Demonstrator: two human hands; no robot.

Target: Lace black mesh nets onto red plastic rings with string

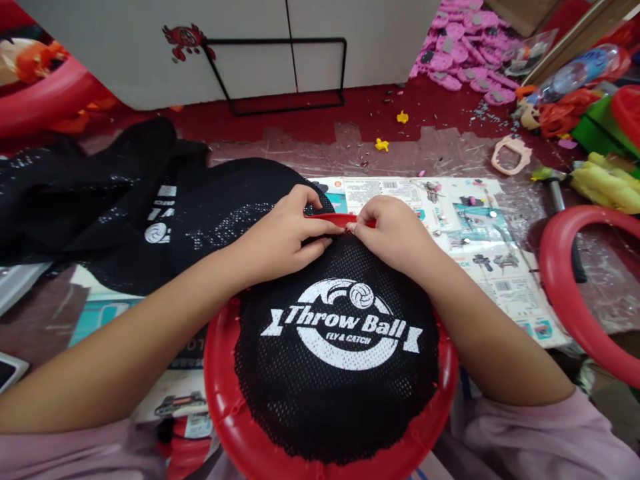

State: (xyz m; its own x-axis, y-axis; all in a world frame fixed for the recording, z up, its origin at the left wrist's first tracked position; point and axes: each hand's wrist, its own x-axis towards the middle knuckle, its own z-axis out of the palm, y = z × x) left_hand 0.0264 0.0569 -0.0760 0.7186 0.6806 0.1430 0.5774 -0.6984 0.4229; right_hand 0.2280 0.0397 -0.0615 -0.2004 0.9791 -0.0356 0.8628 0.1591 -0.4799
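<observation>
A red plastic ring (223, 383) stands tilted toward me, with a round black mesh net (320, 410) stretched across it. White "Throw Ball" print covers the middle of the net. At the far edge, my left hand (285, 237) grips the ring, its fingers and thumb pressed on the rim and net. Close beside it, my right hand (393, 233) is closed in a pinch on the net's edge at the rim. The exact spot under the fingertips is partly hidden.
Loose black mesh pieces (210, 207) lie to the left. Another red ring (557, 267) and a hammer (555, 193) are at right. Printed card sheets (480, 267) cover the table. Behind stand a white board (250, 73), a black wire frame (285, 109) and pink plastic parts (450, 50).
</observation>
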